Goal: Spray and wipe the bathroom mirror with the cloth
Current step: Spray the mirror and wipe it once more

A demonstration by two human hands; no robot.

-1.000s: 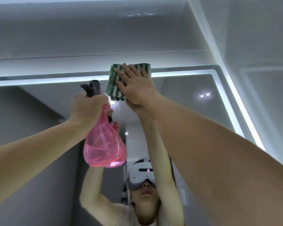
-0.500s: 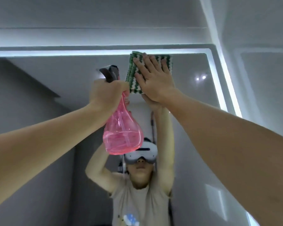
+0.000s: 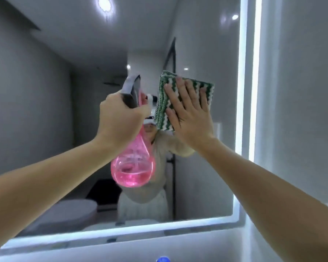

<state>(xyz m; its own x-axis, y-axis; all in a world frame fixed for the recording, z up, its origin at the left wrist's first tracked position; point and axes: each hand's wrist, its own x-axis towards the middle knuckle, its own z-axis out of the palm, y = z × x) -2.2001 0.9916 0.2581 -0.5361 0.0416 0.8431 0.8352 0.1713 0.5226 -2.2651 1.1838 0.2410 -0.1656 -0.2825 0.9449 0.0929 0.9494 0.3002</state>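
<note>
Mirror (image 3: 206, 44) wipe in progress: our right hand (image 3: 189, 114) lies flat, fingers spread, pressing the green-white cloth (image 3: 164, 103) on the glass nearer the lit right edge, mid-height. Left hand (image 3: 121, 118) is closed round the neck of the pink spray bottle (image 3: 133, 167), held just off the glass, about a third full. Next we likely sweep the cloth toward the lower edge, keeping pressure even. Glass is smooth, LED-rimmed; grey walls, ceiling spots reflected.
</note>
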